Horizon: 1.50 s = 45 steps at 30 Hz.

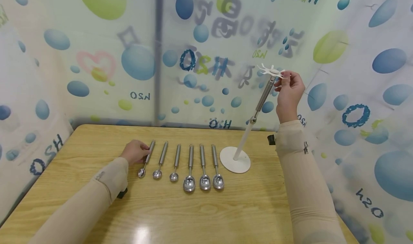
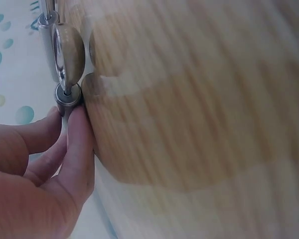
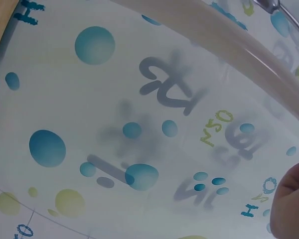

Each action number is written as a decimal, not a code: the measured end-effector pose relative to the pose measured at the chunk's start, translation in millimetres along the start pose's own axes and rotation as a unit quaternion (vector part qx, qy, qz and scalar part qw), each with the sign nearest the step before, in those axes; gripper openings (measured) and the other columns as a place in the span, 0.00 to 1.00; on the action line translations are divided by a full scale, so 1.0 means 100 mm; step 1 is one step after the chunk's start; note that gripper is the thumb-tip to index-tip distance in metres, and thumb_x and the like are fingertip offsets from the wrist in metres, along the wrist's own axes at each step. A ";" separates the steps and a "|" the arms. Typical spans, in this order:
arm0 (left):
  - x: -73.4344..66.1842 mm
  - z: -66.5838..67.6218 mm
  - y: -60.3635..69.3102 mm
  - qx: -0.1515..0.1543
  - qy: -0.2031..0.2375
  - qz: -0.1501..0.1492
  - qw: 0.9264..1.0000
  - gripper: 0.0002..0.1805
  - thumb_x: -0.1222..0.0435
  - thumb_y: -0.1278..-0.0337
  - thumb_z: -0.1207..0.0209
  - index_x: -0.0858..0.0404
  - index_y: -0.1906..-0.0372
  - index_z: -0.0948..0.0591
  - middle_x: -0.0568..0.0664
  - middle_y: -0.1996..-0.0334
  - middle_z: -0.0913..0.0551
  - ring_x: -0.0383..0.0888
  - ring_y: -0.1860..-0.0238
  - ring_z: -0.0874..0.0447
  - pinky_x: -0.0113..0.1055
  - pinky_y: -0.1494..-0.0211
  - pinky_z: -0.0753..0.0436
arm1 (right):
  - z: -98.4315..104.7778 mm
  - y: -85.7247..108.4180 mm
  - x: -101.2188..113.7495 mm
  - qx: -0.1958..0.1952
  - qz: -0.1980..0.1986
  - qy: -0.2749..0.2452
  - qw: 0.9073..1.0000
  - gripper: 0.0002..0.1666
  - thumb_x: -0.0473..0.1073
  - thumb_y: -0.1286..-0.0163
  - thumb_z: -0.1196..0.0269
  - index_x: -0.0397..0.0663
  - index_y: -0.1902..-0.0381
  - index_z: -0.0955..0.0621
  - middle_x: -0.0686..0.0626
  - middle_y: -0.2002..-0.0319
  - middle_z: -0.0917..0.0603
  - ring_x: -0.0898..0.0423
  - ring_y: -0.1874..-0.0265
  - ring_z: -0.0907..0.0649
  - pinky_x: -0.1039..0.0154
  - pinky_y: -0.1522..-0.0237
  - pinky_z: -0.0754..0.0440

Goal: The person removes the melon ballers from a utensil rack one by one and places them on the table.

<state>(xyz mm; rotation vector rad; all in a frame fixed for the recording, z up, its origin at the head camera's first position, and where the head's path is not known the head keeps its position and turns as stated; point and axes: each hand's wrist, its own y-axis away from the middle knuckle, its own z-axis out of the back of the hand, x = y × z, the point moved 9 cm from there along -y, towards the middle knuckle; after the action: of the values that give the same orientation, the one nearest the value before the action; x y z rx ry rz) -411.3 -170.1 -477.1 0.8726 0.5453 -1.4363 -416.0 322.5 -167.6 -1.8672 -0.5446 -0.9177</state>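
At the left end of a row of metal scoops, my left hand [image 1: 134, 152] pinches the handle of the outermost scoop [image 1: 147, 160] close to the tabletop. In the left wrist view, thumb and fingers grip that handle [image 2: 68, 99] just below its bowl [image 2: 72, 52]. Up high on the right, my right hand [image 1: 289, 93] holds the edge of the white hook rack [image 1: 272, 71] atop a white stand. One scoop [image 1: 265, 94] hangs from the rack, bowl down, in front of the pole. Only part of the right hand [image 3: 294, 204] shows in its wrist view.
Several more scoops [image 1: 191, 158] lie side by side on the wooden table [image 1: 155, 215], bowls toward me. The stand's round white base [image 1: 230, 165] sits right of them. A patterned curtain [image 1: 135, 104] surrounds the table's back and sides.
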 end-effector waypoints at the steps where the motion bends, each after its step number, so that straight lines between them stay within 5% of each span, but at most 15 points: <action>1: 0.00 0.00 0.00 0.001 0.001 0.001 1.000 0.18 0.69 0.29 0.41 0.78 0.41 0.21 0.69 0.47 0.19 0.51 0.57 0.16 0.37 0.62 0.12 | 0.00 0.00 0.00 -0.001 -0.001 0.000 1.000 0.07 0.43 0.26 0.39 0.46 0.61 0.18 0.48 0.70 0.20 0.56 0.73 0.21 0.69 0.70 0.20; 25: -0.02 -0.01 0.03 0.025 0.043 0.009 0.999 0.19 0.68 0.26 0.46 0.80 0.41 0.24 0.68 0.50 0.19 0.52 0.56 0.16 0.39 0.61 0.12 | 0.04 -0.03 -0.05 -0.002 -0.001 0.001 1.000 0.09 0.46 0.27 0.39 0.46 0.60 0.18 0.48 0.69 0.19 0.56 0.73 0.21 0.69 0.71 0.20; 30: -0.08 0.09 0.01 0.017 0.023 -0.001 1.000 0.23 0.65 0.24 0.54 0.81 0.37 0.27 0.73 0.42 0.23 0.58 0.51 0.15 0.42 0.56 0.12 | 0.02 -0.04 -0.04 0.002 0.001 -0.006 1.000 0.10 0.47 0.28 0.38 0.46 0.61 0.18 0.45 0.68 0.19 0.56 0.73 0.21 0.69 0.71 0.21; 36: -0.60 0.23 0.01 -0.034 -0.039 -0.074 0.996 0.24 0.63 0.24 0.55 0.74 0.34 0.26 0.69 0.39 0.23 0.60 0.47 0.19 0.51 0.46 0.17 | 0.01 -0.03 -0.03 -0.002 -0.003 -0.008 1.000 0.10 0.47 0.29 0.38 0.46 0.63 0.18 0.48 0.70 0.20 0.56 0.74 0.21 0.69 0.72 0.21; 41: -1.30 0.17 0.04 -0.042 -0.020 -0.143 0.989 0.20 0.63 0.22 0.52 0.70 0.35 0.25 0.65 0.39 0.22 0.61 0.38 0.24 0.55 0.37 0.22 | -0.01 -0.03 -0.03 0.001 -0.007 -0.007 1.000 0.11 0.48 0.31 0.37 0.45 0.62 0.18 0.47 0.69 0.20 0.56 0.73 0.21 0.69 0.71 0.21; 45: -1.96 0.01 0.09 -0.032 -0.031 -0.207 0.977 0.18 0.62 0.22 0.49 0.66 0.37 0.23 0.59 0.42 0.19 0.56 0.42 0.21 0.50 0.40 0.20 | -0.01 -0.04 -0.04 0.002 -0.008 -0.007 1.000 0.12 0.49 0.31 0.37 0.45 0.62 0.18 0.44 0.68 0.20 0.56 0.73 0.21 0.69 0.71 0.21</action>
<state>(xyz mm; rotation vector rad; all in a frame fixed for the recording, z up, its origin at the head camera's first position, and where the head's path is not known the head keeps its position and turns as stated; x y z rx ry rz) -422.0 -50.7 -321.4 0.6839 0.7532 -1.8056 -421.7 323.3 -168.4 -1.8690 -0.5707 -0.9126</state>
